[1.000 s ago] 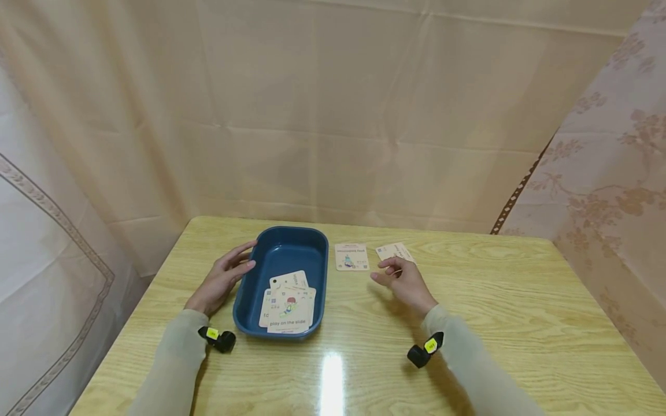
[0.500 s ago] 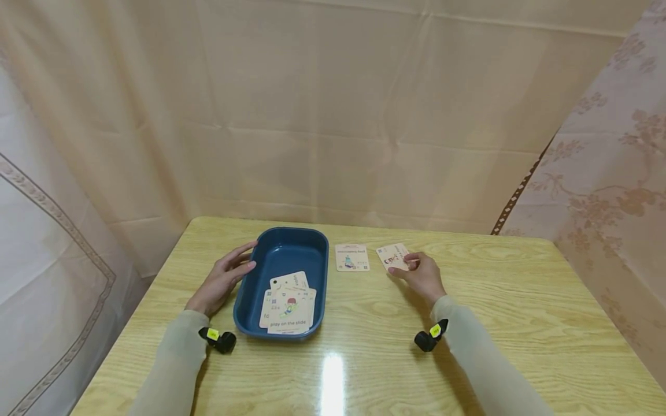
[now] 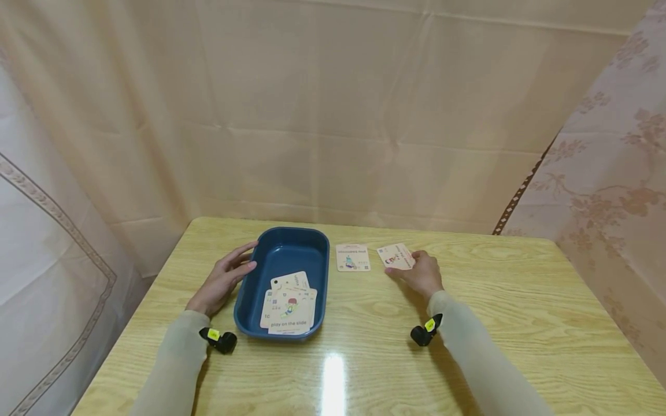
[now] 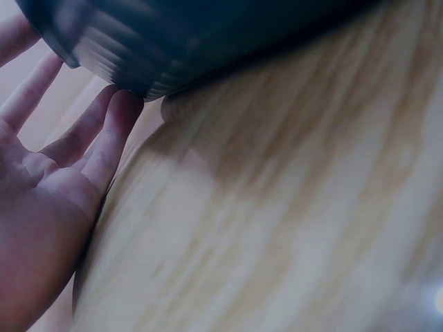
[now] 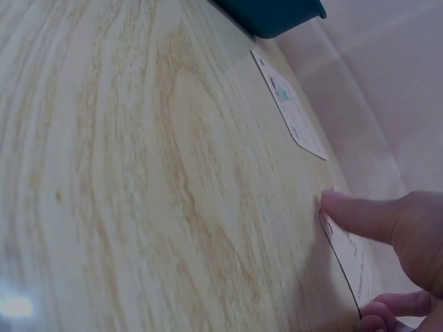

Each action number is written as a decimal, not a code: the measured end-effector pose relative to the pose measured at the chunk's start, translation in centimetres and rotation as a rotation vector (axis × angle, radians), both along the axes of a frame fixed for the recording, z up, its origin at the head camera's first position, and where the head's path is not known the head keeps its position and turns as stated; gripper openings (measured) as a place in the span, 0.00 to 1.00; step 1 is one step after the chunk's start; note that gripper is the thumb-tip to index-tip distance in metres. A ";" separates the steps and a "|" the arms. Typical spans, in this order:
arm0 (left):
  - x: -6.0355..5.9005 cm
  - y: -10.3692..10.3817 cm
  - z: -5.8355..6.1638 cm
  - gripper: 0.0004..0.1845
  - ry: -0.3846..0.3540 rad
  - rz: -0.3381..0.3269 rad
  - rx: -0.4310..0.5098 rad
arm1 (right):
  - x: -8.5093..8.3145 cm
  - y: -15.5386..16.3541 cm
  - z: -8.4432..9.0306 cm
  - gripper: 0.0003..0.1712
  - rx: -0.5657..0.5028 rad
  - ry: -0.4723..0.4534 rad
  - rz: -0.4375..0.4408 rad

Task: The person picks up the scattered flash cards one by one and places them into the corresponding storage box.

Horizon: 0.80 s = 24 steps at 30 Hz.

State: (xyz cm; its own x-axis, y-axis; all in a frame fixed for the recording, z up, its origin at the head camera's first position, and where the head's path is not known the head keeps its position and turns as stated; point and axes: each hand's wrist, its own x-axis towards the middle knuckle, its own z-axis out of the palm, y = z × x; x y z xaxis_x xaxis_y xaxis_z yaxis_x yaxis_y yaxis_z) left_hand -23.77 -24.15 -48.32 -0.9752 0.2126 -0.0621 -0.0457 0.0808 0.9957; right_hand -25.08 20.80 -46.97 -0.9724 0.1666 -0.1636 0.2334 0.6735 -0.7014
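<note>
Desk (image 3: pixel 468 323): wooden, curtained round.
Right hand (image 3: pixel 422 274): moved out to far card (image 3: pixel 395 255), now pinching its edge, 1 o'clock of tray (image 3: pixel 281 249).
Left hand (image 3: pixel 221 280): unmoved, fingers relaxed against tray's left wall.

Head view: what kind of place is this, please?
Probably a curtained-off tabletop work corner. Beige fabric drapes close in a wooden table holding only a blue tray of picture cards, with two cards beside it.

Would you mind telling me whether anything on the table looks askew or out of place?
Only slightly: the cards in the blue tray lie fanned, not squared. The card under the right hand sits skewed beside the straighter card. Nothing looks spilled or damaged.
</note>
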 end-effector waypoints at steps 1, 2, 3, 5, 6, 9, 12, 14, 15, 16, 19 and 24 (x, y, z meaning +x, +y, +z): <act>0.0 0.0 0.0 0.34 0.001 0.000 -0.001 | 0.0 0.0 0.0 0.53 0.013 0.004 -0.001; 0.0 0.0 0.0 0.34 0.001 0.000 -0.002 | 0.0 0.0 0.0 0.53 0.024 0.009 -0.002; 0.0 0.0 0.0 0.34 0.003 -0.001 -0.002 | 0.0 0.0 0.0 0.52 0.030 0.010 -0.007; 0.0 0.0 0.0 0.34 0.004 -0.003 -0.004 | 0.0 -0.1 0.0 0.52 0.037 0.013 -0.014; 0.0 0.0 0.0 0.34 0.005 -0.003 -0.005 | 0.0 -0.1 0.0 0.52 0.036 0.013 -0.018; 0.0 0.0 -0.1 0.34 0.006 -0.001 -0.004 | 0.0 -0.1 0.0 0.53 0.032 0.011 -0.029; 0.0 0.0 -0.1 0.34 0.006 0.001 -0.003 | -0.1 -0.1 0.1 0.53 0.020 0.002 -0.041; 0.0 0.0 -0.1 0.34 0.006 0.001 -0.003 | -0.1 0.0 0.2 0.52 0.018 -0.003 -0.042; 0.0 0.0 -0.1 0.34 0.006 0.001 -0.004 | -0.1 0.0 0.3 0.51 0.016 -0.008 -0.041; 0.0 0.0 -0.1 0.34 0.006 0.000 -0.005 | -0.1 0.1 0.3 0.50 0.012 -0.010 -0.038; 0.0 0.0 -0.1 0.34 0.008 0.001 -0.007 | -0.2 0.2 0.4 0.48 -0.012 -0.019 -0.027; 0.0 0.0 -0.1 0.34 0.009 0.003 -0.002 | -0.2 0.5 0.3 0.45 -0.047 -0.047 -0.009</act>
State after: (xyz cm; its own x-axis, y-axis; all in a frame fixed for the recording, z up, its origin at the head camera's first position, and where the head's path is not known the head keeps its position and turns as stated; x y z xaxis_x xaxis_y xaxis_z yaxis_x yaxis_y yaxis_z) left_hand -23.73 -24.16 -48.44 -0.9764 0.2091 -0.0535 -0.0367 0.0832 0.9959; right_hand -25.27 21.32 -46.71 -0.9621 0.1659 -0.2165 0.2722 0.6379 -0.7205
